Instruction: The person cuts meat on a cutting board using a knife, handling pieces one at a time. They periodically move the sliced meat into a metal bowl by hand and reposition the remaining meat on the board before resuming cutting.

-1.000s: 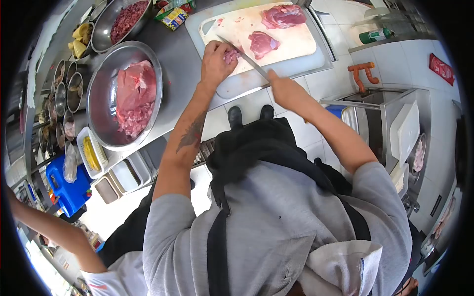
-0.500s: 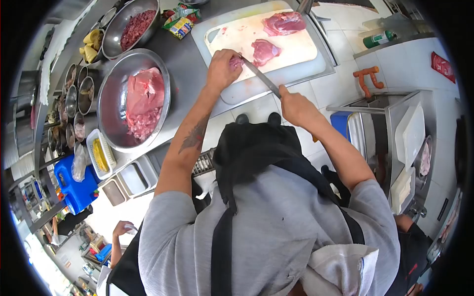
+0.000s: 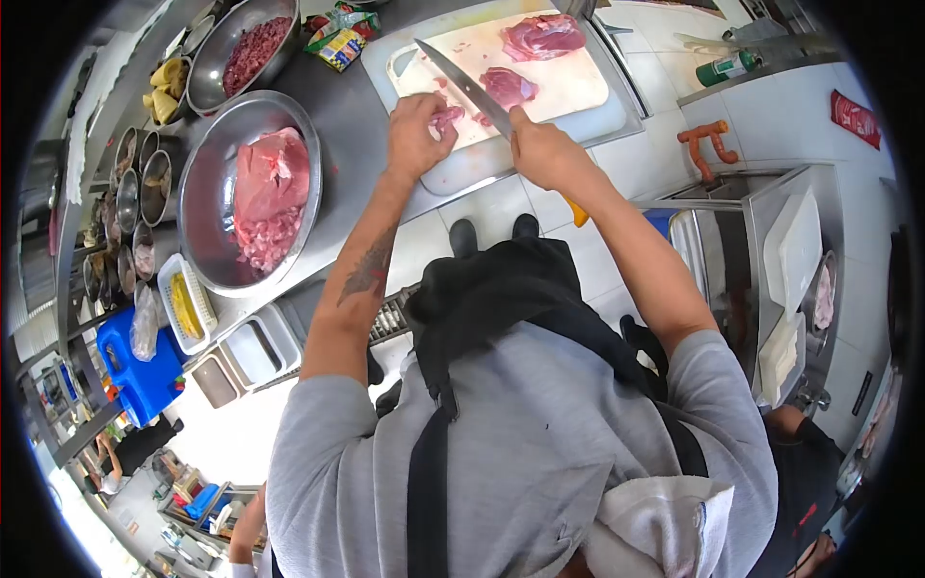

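My left hand (image 3: 416,133) is closed on a small piece of raw meat (image 3: 447,119) at the near left edge of the white cutting board (image 3: 472,48). In my right hand (image 3: 544,152) is a long knife (image 3: 467,87), its blade slanting up and left over the board. A medium piece of meat (image 3: 508,88) lies just right of the blade, with small scraps near it. Farther back on the board rests a larger piece of meat (image 3: 543,37).
Left of the board stand a steel bowl (image 3: 204,197) with large meat chunks and another bowl (image 3: 206,79) of small dark meat pieces. Colourful packets (image 3: 339,48) lie behind. A blue container (image 3: 140,371) is at the left. Parts of other people (image 3: 805,482) show at the edges.
The knife has swung up and left, its tip now away from my left hand and over the board. Both hands have shifted slightly, and the view has moved a little.
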